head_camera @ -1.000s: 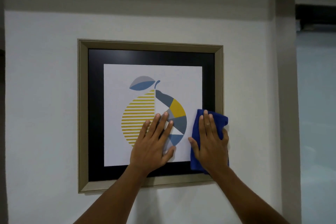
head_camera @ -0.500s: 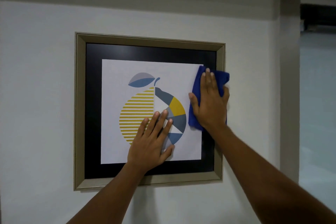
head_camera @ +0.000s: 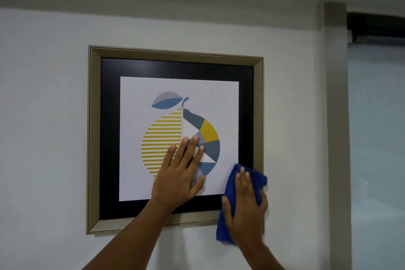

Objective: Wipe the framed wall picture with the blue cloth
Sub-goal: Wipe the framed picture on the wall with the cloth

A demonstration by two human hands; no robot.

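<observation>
While the spread left hand (head_camera: 182, 173) steadies the framed wall picture (head_camera: 175, 68), the flat right hand (head_camera: 245, 204) beside it presses the blue cloth (head_camera: 223, 230); wiping seems unfinished.

On the picture (head_camera: 175, 68), left hand (head_camera: 178, 182) lies centrally; right hand (head_camera: 245, 207) lies on the cloth (head_camera: 256, 178) over the lower right corner.

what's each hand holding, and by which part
Nothing is gripped. The right hand presses the blue cloth, flat over its middle, against the lower right corner of the framed picture. The left hand lies flat on the print.
</observation>
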